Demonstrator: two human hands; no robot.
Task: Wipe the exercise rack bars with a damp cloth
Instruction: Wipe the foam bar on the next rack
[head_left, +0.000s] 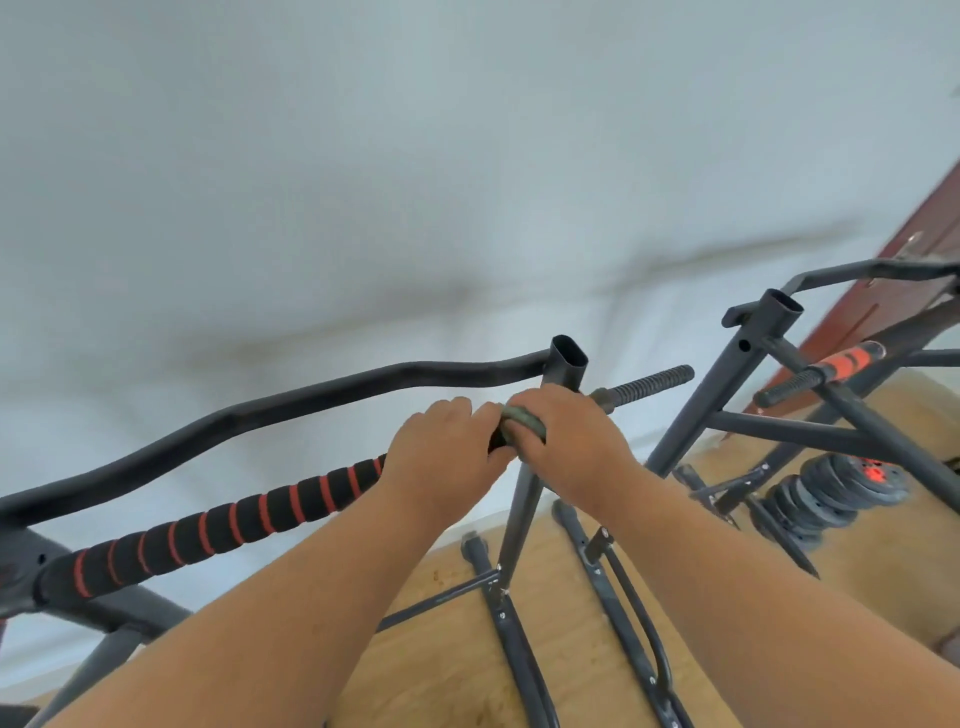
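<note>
Two hands worked at one padded bar (218, 525) of the rack, just beside the open-topped post (568, 364): the left hand (441, 447) curled round the bar's end, the right hand (563, 436) clutched the one grey cloth (522, 420) against it, and one stack of weight plates (831, 493) lay right of that post.

weight plates (836, 491) lie on the floor (571, 649), right of the rack upright (524, 499).

Pale grey-white wall (415, 156) filled most of the view, soft bar shadows fell across it, light wood-grain floor (457, 665) lay below, dark red door (930, 244) stood at right, stacked weight plates (831, 493) rested on the floor
</note>
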